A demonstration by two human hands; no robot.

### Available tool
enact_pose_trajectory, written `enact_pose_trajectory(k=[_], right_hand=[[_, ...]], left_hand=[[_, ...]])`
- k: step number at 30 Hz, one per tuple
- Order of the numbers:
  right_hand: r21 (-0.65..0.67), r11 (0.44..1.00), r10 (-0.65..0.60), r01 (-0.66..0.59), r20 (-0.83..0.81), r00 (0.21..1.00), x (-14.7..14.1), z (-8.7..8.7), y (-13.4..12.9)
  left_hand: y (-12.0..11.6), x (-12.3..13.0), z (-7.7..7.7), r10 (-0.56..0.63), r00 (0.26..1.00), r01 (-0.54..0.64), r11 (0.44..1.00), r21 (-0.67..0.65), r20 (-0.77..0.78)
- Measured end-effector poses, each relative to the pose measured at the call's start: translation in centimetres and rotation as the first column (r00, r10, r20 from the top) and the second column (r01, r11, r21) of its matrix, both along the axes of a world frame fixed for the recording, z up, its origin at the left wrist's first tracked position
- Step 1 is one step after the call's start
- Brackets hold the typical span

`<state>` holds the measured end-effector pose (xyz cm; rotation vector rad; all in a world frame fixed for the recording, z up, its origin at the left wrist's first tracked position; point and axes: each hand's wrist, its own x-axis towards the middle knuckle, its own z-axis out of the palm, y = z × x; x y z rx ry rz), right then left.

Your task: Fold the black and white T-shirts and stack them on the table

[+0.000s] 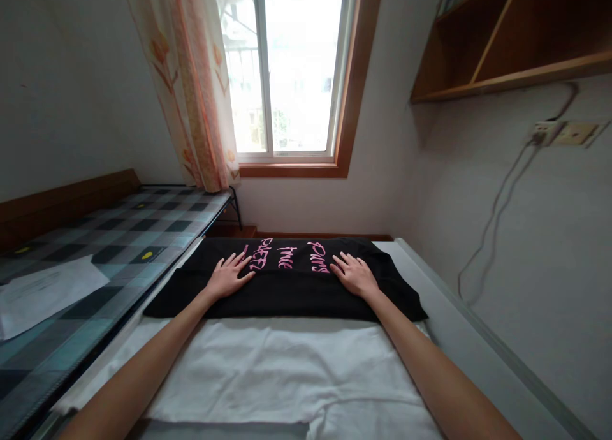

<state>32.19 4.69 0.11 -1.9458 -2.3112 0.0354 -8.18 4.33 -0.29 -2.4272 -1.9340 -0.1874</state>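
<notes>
White cloth (282, 363), black shirt (287, 296), divided shelf (496, 33)

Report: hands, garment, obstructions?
Left hand, right hand: palms down on black garment. Garment lying flat, pink lettering up. White cloth along near edge, not covering it.

– How does the black cloth garment with pink lettering (291, 294) look?
– Matt and fairly smooth; the broad white cloth (272, 363) is matt too, but creased.
– And the brown boxy wall shelf (526, 44)?
– Smooth-looking wood. The flat white sheet (52, 293) is paper, the orange-patterned curtain (196, 76) thin cloth.
</notes>
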Motion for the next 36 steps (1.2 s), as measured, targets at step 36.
enact_pose_trajectory(k=[36], right_hand=[[0.031,0.998,-0.058,0.059,-0.018,0.998,-1.5,0.4,-10.6]], left_hand=[[-9.3,-1.0,0.6,-0.035,0.998,0.037,0.999,-0.022,0.053]])
